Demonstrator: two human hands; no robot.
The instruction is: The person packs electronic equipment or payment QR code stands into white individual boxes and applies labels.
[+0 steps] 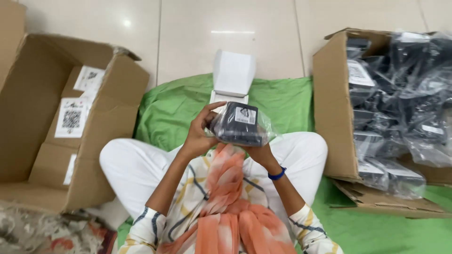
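Holding: both hands grip one black boxy device sealed in a clear plastic bag (pixel 239 123), raised above the lap
Left hand (pixel 198 134): fingers curled round the bag's left end, thumb on top
Right hand (pixel 260 153): mostly hidden beneath the bag, cupping it from below
Just behind: open small white cardboard box (pixel 232 77) on green cloth (pixel 174 110)
Right side: brown cardboard carton (pixel 332 103) packed with similar bagged devices
Left side: open brown carton with paper labels (pixel 56 117)

Right hand (pixel 258 151) mostly hidden under bagged black item (pixel 239 123) — white box (pixel 231 80) partly covered; right carton (pixel 334 103) cut off by frame edge.
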